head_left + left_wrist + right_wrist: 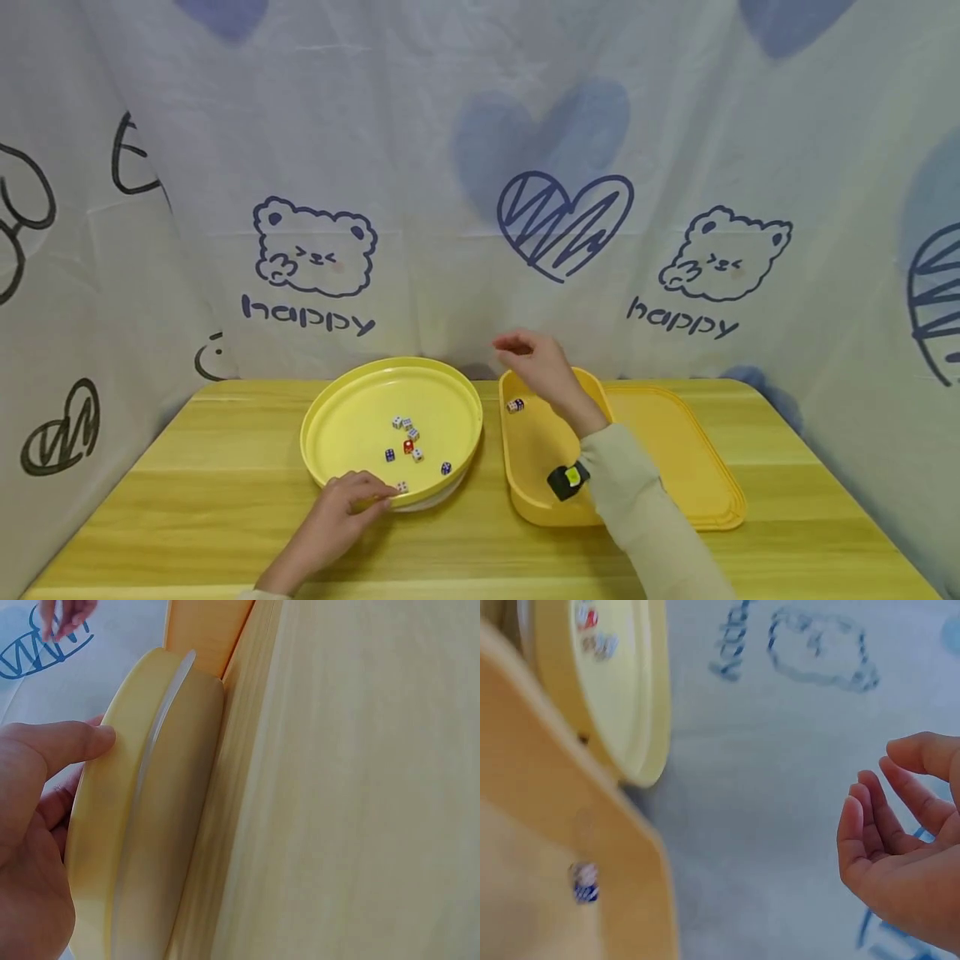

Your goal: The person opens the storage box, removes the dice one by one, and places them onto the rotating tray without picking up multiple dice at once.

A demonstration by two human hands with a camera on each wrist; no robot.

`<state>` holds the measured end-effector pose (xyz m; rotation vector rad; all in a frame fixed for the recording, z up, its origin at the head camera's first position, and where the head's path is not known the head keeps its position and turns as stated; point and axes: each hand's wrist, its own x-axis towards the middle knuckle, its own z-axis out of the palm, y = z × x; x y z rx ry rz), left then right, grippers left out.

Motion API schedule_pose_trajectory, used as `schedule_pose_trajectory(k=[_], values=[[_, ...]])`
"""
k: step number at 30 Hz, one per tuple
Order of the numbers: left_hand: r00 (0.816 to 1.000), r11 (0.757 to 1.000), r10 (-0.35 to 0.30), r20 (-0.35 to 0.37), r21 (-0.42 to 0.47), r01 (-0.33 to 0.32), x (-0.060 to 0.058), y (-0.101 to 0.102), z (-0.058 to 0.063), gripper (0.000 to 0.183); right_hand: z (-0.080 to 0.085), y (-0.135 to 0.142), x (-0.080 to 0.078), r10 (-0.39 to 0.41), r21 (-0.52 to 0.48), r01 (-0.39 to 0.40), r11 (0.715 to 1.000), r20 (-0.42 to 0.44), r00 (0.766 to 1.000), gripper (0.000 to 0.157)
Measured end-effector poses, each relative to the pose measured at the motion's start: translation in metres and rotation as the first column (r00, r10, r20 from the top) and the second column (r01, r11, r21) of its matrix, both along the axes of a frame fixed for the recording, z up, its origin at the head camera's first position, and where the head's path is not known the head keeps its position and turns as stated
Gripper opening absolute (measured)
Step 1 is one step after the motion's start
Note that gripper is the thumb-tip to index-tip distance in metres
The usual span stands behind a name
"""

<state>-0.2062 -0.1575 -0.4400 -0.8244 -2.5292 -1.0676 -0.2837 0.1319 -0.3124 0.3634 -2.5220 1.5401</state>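
Note:
A round yellow tray (pixel 345 417) stands on the left of the table with several dice inside: white ones, blue ones and a red die (pixel 408 447). At its near edge my left hand (pixel 341 512) grips the rim, the thumb (pixel 82 742) pressed on the outer wall and the fingers reaching over to the inside, close to a white die (pixel 402 487). My right hand (pixel 542 367) hovers above the far end of a yellow bin (pixel 536 467). Its fingers (pixel 885 817) are loosely bent with nothing in them. A white die and a blue die (pixel 519 405) lie together in the bin.
Right of the bin lies a flat yellow lid (pixel 675 458), partly behind the right forearm. A printed cloth (pixel 442 250) hangs along the table's back edge. Beneath the tray shows a pale base (pixel 435 500). The wooden table (pixel 480 558) extends in front of both containers.

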Motion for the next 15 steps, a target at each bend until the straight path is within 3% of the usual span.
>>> schedule_pose_trajectory(k=[6,15], values=[[1.000,1.000,-0.018,-0.019,0.006,0.018,0.001,-0.001,-0.002,0.014,-0.018,0.018,-0.029,-0.042,-0.083,0.051,0.995,0.102,0.994,0.025],[0.999,1.000,-0.005,-0.052,0.011,0.005,0.000,-0.001,-0.002,0.015,-0.032,0.023,-0.044,-0.055,-0.094,0.071,0.993,0.161,0.985,0.027]])
